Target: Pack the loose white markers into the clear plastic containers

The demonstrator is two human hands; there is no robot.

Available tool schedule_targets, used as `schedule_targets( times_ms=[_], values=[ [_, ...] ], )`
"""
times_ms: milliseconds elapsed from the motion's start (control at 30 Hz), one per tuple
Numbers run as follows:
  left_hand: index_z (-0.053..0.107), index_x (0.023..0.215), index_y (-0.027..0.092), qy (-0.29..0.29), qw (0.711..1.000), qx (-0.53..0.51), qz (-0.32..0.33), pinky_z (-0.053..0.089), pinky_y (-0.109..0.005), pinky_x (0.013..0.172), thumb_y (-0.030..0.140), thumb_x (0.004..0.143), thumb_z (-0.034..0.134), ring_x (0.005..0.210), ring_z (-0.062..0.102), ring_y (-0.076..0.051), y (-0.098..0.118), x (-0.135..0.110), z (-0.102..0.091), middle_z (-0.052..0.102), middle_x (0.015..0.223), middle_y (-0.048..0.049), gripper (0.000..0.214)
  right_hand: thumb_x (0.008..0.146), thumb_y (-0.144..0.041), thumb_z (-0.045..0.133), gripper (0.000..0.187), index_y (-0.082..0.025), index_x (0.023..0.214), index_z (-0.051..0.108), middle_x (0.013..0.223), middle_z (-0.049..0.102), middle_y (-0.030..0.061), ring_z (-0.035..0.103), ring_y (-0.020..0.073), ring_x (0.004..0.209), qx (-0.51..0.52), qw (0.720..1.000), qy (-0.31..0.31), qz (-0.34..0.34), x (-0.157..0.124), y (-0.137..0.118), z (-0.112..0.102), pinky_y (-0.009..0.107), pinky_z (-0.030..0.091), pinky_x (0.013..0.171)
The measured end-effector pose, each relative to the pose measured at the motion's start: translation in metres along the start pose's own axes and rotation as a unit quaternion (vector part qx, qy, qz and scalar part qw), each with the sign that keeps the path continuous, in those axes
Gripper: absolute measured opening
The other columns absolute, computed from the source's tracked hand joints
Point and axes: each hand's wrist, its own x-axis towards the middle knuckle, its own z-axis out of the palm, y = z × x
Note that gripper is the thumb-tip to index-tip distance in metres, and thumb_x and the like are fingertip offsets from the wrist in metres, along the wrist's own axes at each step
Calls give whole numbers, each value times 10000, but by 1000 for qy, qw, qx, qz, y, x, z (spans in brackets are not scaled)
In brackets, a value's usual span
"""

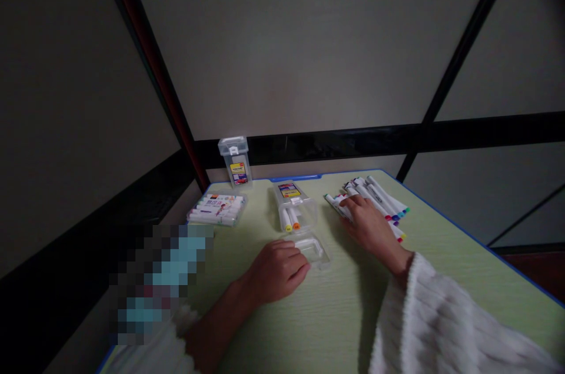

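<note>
Right hand (367, 225) reaches over markers (380, 197) at center right, likely light, stiff, slick, best pinched mid-barrel; left hand (276, 270) curls beside clear lid (315, 250); either grip's hold is unclear.

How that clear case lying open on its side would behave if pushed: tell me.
The clear case would probably slide rather than roll, since its sides look flat. It looks like smooth, rigid plastic, so it may feel slippery. The two markers inside could slide out, as their ends point toward the open mouth.
</note>
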Motion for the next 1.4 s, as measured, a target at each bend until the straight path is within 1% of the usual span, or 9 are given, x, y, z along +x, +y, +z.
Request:
schedule_targets(
  times_ms=[233,367,533,633,800,900,1033,1167,1400],
  values=[
    [497,579,163,6,1000,-3,0,340,-243,537,175,823,431,530,446,-115,0,1,-1,513,537,11,253,780,-187,486,353,-154,1131,472,1135,497,126,458,276,1006,-21,999,-11,32,-2,3,-3,347,408,732],
    [500,585,161,3,1000,-5,0,341,-238,547,171,822,432,531,442,-112,0,0,-1,512,536,10,247,801,-268,475,400,-158,1182,433,1191,459,145,420,307,1054,-34,997,11,67,-1,11,-2,401,412,750],
    [507,583,160,0,1000,-6,-4,351,-237,557,173,829,419,531,445,-111,0,1,0,512,533,8,262,805,-422,465,533,-143,1249,368,1271,389,170,340,332,1142,-25,992,54,112,3,37,9,469,360,852],
    [513,582,158,6,1000,-8,-4,353,-240,552,169,825,421,532,450,-113,1,1,0,520,535,7,260,832,-495,372,566,-162,1287,326,1297,369,173,326,347,1162,-17,986,65,151,5,58,19,508,343,858],
    [511,582,161,6,1000,-10,-3,354,-244,537,173,826,413,529,454,-117,0,1,0,517,533,5,263,843,-544,273,566,-187,1267,385,1289,382,202,356,376,1151,-13,978,33,203,5,86,34,532,353,813],
    [511,585,161,8,1000,-9,-5,361,-243,544,173,825,412,530,455,-118,0,0,0,518,535,3,259,855,-529,249,528,-215,1240,428,1214,467,184,453,351,1075,-10,981,17,194,6,95,38,486,381,781],
    [508,592,162,7,1000,-12,-7,366,-239,555,173,824,418,534,456,-115,0,0,0,514,536,4,250,874,-418,310,434,-162,1178,484,1027,578,156,562,259,923,-4,989,-8,145,10,102,41,351,392,782],
    [510,600,161,8,1000,-16,-5,361,-232,554,171,822,421,537,454,-112,-1,0,1,517,542,4,240,877,-370,330,407,-134,1171,483,1001,588,146,581,226,871,-6,994,-26,110,14,105,43,302,382,787],
    [508,584,160,6,1000,-11,-7,357,-234,543,171,826,417,527,446,-113,-1,0,1,511,528,5,258,876,-342,341,430,-95,1211,449,1061,563,188,563,249,935,-12,994,-52,93,16,102,42,314,366,815]
  ],
)
